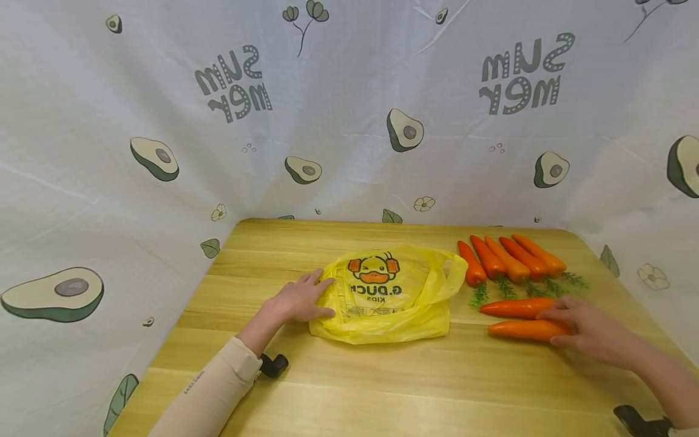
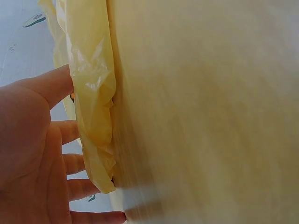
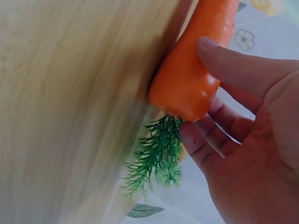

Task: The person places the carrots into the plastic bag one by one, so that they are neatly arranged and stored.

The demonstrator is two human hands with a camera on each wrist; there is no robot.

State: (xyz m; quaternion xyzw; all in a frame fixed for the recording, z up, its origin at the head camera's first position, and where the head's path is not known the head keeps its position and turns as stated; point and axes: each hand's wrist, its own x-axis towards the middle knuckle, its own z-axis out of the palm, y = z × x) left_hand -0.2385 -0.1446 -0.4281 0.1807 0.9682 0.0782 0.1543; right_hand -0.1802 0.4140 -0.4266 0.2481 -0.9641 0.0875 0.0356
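Note:
My left hand [image 1: 302,301] rests on the left edge of a yellow plastic bag [image 1: 420,285] printed with a duck. Its fingers are spread and fairly straight, touching the bag, as the left wrist view also shows with the bag's crumpled edge [image 2: 96,93]. At the right, my right hand [image 1: 595,334] holds the thick end of the nearest orange carrot [image 1: 524,330]. Thumb on top and fingers along its far side, it keeps the carrot [image 3: 184,81] close over the table; green leaves [image 3: 159,144] hang from that end. A redder carrot [image 1: 513,308] lies just behind, partly covered by the fingers.
Several more carrots [image 1: 510,261] with green tops lie in a row at the table's back right, beside the bag's handle. The wooden table [image 1: 382,388] ends at the back against a white cloth [image 1: 349,121] printed with avocados.

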